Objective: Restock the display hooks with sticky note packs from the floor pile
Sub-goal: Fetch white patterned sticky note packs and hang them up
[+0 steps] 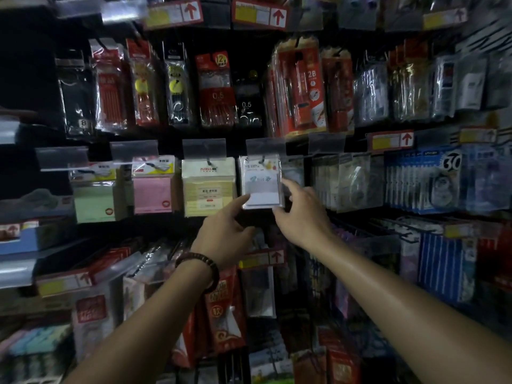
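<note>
Both forearms reach up and forward into the shelving. Bead bracelet [203, 266] on the left wrist.

Left hand [224, 234]: index finger straight, tip touching the lower left corner of the white sticky note pack [261, 184]. Other fingers loosely curled, holding nothing.

Right hand [302, 217]: fingers [289, 187] curve up the pack's right edge, thumb under its lower right corner. It grips the pack on that side.

The pack hangs upright on a dark hook [261, 159] in the middle row, just under a clear label holder [264, 146]. More packs seem to hang behind it on the same hook; count unclear.

Same row, leftward: yellow note pack [207, 187] just beside it, then a pink note pack [152, 189], then a green note pack [94, 198], each on its own hook. Rightward: clear-wrapped packs, contents too dim to tell, then blue carded packs [424, 181] marked "30".

Row above: red pencil packs [300, 87], one marked "2B", and darker refill packs marked "0.5". Red arrow tag [390, 139] on the rail to the right. Lower rows dim and blurred.
</note>
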Tool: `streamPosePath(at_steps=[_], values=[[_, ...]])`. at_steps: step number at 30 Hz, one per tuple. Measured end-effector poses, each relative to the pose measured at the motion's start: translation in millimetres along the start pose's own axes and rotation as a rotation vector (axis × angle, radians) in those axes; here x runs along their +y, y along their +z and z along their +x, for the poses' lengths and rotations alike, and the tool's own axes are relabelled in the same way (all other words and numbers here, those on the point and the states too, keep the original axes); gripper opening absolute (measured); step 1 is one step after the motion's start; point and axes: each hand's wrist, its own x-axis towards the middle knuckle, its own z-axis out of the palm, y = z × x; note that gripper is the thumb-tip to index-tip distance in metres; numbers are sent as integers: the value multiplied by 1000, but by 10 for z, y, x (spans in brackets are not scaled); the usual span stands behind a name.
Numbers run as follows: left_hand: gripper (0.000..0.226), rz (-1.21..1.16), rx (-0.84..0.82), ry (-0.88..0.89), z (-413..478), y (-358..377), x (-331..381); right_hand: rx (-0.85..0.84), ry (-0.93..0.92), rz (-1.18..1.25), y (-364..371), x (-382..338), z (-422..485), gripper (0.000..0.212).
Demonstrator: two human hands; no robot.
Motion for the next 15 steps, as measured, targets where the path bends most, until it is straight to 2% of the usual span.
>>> streamPosePath(at_steps=[5, 9, 11, 15], values=[[35, -50, 193, 55, -746, 30, -311, 114, -57, 257, 46, 285, -822, 38], [18, -42, 235, 81, -1469, 362, -791, -63, -44, 373, 262, 639, -1721, 17], [10, -30, 169, 19, -1876, 677, -1147, -176, 2, 378, 490, 953, -2173, 8], [7, 105, -137, -200, -2755, 1392, -1984, -358, 215, 329, 1013, 1658, -3060, 6]])
